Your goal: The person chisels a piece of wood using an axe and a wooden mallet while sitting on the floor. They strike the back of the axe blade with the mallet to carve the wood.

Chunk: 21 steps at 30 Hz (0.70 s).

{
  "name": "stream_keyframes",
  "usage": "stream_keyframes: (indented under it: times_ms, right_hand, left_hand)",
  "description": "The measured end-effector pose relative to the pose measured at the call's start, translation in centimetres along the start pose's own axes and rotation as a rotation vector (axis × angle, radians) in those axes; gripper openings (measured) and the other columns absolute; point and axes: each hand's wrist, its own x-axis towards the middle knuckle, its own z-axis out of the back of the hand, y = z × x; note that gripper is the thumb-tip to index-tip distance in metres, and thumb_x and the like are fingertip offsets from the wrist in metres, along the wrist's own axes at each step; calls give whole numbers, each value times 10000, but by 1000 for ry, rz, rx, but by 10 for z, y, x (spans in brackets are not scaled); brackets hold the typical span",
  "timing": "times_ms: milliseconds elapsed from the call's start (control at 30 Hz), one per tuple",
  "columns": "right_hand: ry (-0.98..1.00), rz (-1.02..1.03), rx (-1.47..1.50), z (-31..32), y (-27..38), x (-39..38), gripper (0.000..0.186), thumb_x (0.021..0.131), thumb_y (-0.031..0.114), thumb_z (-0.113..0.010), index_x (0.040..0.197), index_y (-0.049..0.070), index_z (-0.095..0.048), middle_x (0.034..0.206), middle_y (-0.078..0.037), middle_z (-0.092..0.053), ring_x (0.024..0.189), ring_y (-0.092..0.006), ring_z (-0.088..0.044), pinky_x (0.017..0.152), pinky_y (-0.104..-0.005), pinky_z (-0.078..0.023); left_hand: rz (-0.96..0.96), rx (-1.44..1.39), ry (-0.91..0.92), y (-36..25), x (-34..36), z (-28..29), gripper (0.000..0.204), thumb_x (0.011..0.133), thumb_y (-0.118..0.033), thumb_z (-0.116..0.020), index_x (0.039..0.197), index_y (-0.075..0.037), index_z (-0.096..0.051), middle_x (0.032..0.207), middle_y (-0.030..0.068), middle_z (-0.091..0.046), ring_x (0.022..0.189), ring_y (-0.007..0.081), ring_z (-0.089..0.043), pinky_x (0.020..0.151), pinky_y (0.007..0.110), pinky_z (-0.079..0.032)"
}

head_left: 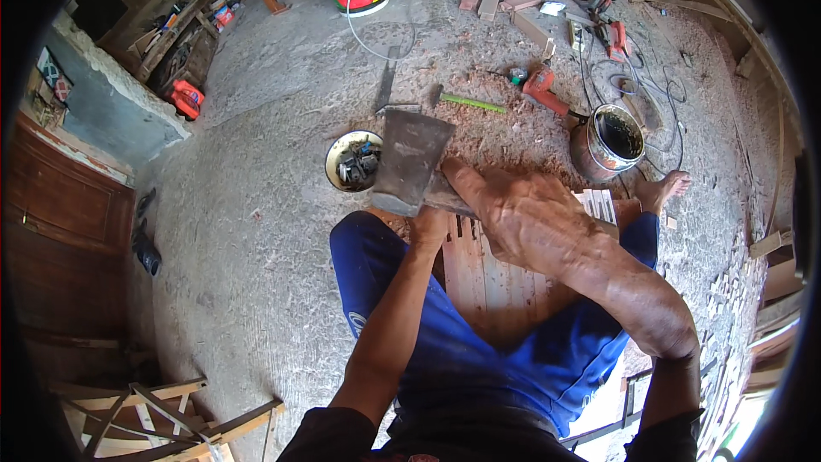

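Note:
My right hand [539, 214] is wrapped round the handle of an axe [415, 154], gripping it close to the head. The broad, dark blade is raised over the work between my knees. Just below the axe head is my left hand [430, 224]; its fingers are hidden behind the metal, so what they hold does not show. Under both hands lie several reddish-brown wooden boards [466, 278] side by side, with dark slots near their far ends. Pale notched ends of wood [596, 203] show past my right hand.
Beyond the axe stand a small tub of tools [332, 154] and a stained metal bucket [588, 152]. A green-handled hammer [473, 103], a metal square [386, 90] and a red drill [546, 90] lie among shavings. Cords [654, 103] trail at the right; a colourful bucket [352, 7] stands farther off.

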Motion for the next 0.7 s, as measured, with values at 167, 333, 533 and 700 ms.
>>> stream_keyframes:
  times_ms: [167,333,533,700]
  right_hand:
    - [-13,69,-96,-21,-9,13,643,815,48,-617,1421,72,-404,1079,-196,-676,928,-365,-691,833,-477,-552]
    - [-63,61,-21,-30,-11,9,628,802,39,-622,1401,45,-431,1026,-197,-685,874,-383,-696,745,-481,-564]
    - [-105,-12,247,-32,-26,-13,682,761,19,-619,1411,-10,-415,854,-251,-686,791,-431,-691,725,-507,-555]
    - [-185,-110,472,-34,-25,-23,692,770,2,-598,1428,0,-386,851,-289,-669,825,-459,-682,730,-520,-537]
  left_hand:
    - [-53,98,-38,-5,-9,-1,157,952,-192,-652,1037,-62,-628,996,35,-642,955,165,-611,813,351,-509]
    - [-68,318,42,9,-9,12,217,900,-180,-698,1078,-66,-648,1017,76,-664,998,218,-633,902,391,-500]
    - [17,-105,-88,-51,13,18,204,781,-8,-708,949,-46,-598,893,58,-638,847,175,-635,763,338,-518]
    - [92,-242,-160,-67,10,7,173,799,-4,-758,813,-51,-592,692,-6,-600,564,79,-563,501,249,-449]
